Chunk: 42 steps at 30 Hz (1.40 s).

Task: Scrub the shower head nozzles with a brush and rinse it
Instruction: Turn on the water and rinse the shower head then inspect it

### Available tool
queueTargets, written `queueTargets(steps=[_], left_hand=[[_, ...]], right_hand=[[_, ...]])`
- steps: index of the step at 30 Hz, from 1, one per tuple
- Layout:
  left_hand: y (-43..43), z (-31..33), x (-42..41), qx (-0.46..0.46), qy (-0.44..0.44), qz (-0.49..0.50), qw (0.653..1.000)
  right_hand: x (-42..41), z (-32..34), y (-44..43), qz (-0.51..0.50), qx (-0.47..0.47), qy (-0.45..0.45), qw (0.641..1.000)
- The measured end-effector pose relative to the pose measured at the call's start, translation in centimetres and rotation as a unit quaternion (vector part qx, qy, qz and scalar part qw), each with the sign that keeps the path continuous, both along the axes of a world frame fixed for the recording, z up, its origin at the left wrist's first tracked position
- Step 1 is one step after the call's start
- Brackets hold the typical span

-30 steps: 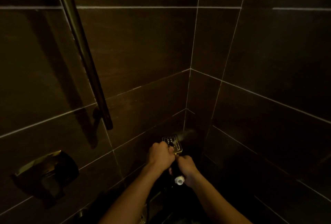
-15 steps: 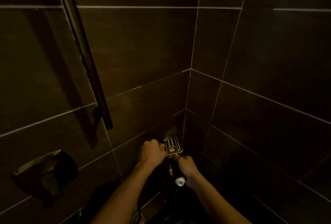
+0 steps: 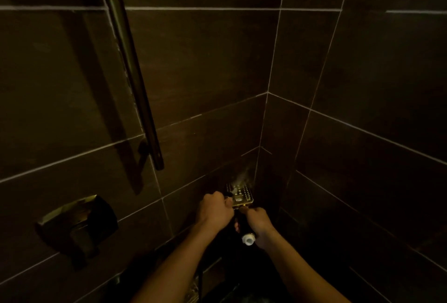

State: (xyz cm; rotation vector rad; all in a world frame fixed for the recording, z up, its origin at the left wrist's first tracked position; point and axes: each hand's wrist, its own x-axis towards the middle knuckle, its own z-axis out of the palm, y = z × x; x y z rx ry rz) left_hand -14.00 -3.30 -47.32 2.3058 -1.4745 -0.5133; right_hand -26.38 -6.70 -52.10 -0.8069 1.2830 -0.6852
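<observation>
The square shower head (image 3: 240,193) faces up low in the tiled corner, its pale nozzle dots catching the light. My right hand (image 3: 258,223) is wrapped around its dark handle, whose white round end (image 3: 248,239) sticks out toward me. My left hand (image 3: 213,210) is a closed fist at the head's left edge, gripping a small dark brush (image 3: 229,197) that is almost wholly hidden by the fingers. A faint mist (image 3: 242,177) hangs just above the nozzles.
A dark vertical slide rail (image 3: 135,85) runs down the left wall and ends above my hands. A metal mixer lever on its plate (image 3: 77,225) juts from the wall at lower left. A thin hose (image 3: 200,281) hangs below my left forearm. Dark tiled walls close in on both sides.
My left hand has slid left off the nozzle face to its left edge, uncovering more nozzles. The mist has shifted from the head's right to above it. My right hand has stayed put.
</observation>
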Motion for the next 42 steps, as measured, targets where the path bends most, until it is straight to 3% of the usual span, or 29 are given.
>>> queueTargets(steps=[13, 26, 37, 42], left_hand=[[2.0, -1.5, 4.0, 0.001, 0.028, 0.033, 0.999], [9.2, -6.8, 20.1, 0.11, 0.041, 0.152, 0.981], [13.3, -8.9, 31.3, 0.142, 0.139, 0.124, 0.972], [13.4, -9.7, 32.0, 0.113, 0.128, 0.095, 0.981]], right_hand=[[2.2, 0.6, 0.4, 0.003, 0.005, -0.028, 1.0], [6.9, 2.6, -1.9, 0.029, -0.074, -0.028, 0.996], [10.4, 0.9, -1.1, 0.02, -0.109, -0.088, 0.99], [11.0, 1.3, -0.6, 0.013, -0.134, -0.082, 0.987]])
